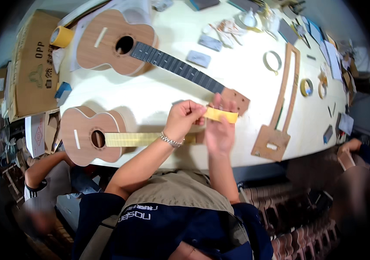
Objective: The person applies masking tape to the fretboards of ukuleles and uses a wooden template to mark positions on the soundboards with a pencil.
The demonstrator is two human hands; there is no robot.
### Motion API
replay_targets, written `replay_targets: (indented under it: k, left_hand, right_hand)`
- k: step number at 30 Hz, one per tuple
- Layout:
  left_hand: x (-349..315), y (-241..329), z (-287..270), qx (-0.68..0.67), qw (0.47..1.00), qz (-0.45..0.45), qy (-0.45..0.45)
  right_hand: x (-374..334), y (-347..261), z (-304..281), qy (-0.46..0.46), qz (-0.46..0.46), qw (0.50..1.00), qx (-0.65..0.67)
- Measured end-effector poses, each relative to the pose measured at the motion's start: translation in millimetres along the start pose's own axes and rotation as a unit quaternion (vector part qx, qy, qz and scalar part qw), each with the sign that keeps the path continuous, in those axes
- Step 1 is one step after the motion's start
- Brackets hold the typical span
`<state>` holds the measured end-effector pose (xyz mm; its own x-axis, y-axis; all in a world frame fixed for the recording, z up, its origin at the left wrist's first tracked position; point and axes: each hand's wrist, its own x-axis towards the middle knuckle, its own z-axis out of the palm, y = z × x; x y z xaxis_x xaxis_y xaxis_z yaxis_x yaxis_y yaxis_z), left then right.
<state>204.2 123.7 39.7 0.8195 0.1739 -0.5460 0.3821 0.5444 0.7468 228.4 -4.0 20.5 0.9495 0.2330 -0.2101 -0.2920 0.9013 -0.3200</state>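
In the head view, the left hand point(184, 118) pinches one end of a yellow tape strip point(224, 115), stretched sideways across the fingers of the right hand point(219, 136); whether that grip closes, I cannot tell. The left forearm partly hides the lower ukulele's taped neck point(135, 139), nearer the person.

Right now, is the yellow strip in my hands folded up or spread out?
Spread out: the yellow strip extends from your left hand, which pinches one end, across your right hand, with no fold showing.
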Motion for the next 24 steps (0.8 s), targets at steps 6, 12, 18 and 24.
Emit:
replay_targets:
  k: [6, 12, 18, 24]
  left_hand:
    - [39, 127, -144, 0.267, 0.935, 0.191, 0.134]
    - [104, 146, -172, 0.400, 0.871, 0.228, 0.174]
    - [113, 148, -175, 0.355, 0.902, 0.185, 0.165]
    - [112, 149, -167, 0.353, 0.895, 0.179, 0.206]
  right_hand:
    - [20, -117, -34, 0.018, -0.208, 0.976, -0.060]
    - [42, -66, -44, 0.023, -0.193, 0.453, -0.870]
    - [49, -64, -53, 0.088, -0.142, 0.545, -0.822]
    - [51, -61, -49, 0.096, -0.136, 0.558, -0.813]
